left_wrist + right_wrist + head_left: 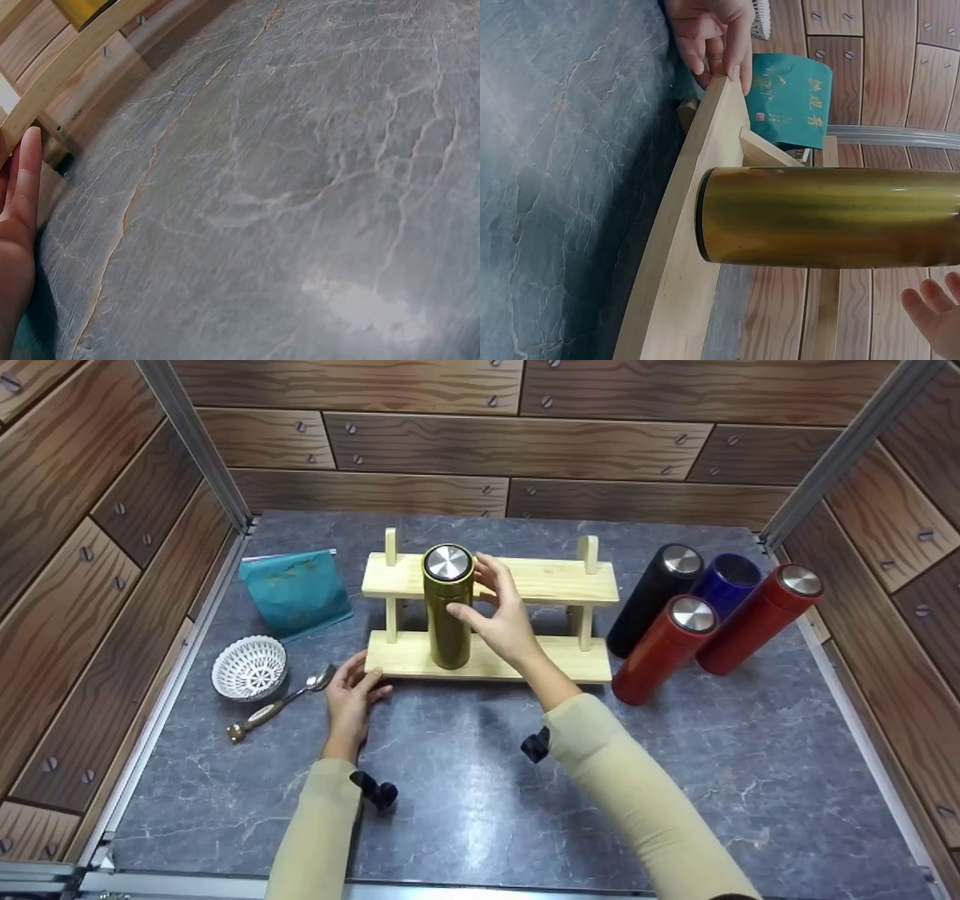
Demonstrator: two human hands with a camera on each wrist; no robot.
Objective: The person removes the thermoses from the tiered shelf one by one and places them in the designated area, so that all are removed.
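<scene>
Sleeves of pale cloth fill the bottom of the head view, each with a dark wrist-camera mount, and lead up to both hands over the grey marbled tabletop (465, 810).

The gold flask (448, 607) stands upright on the lower board of the wooden rack (555, 582), toward its left end and close to the front edge, with its steel cap rising above the upper shelf. Tall and narrow as it is, I judge it could tip forward off the board if the right hand (504, 622) brushes or nudges it sideways. The rack itself looks light and might slide on the smooth tabletop if pushed; the left hand (350, 699) seems placed to prevent that.

The right hand's fingers (491, 577) are spread loosely around the upper part of the flask, the thumb near its front. The right wrist view shows a gap between fingertips and flask, so they appear to be just off it, gripping nothing.

The left hand's fingers (720, 52) are nearly straight and rest against the rack's lower board at its left front corner, holding nothing.

A spoon (283, 703), a white basket (250, 667) and a teal pouch (295, 591) lie to the left. Black, blue and two red flasks (664, 649) stand well apart on the right.
</scene>
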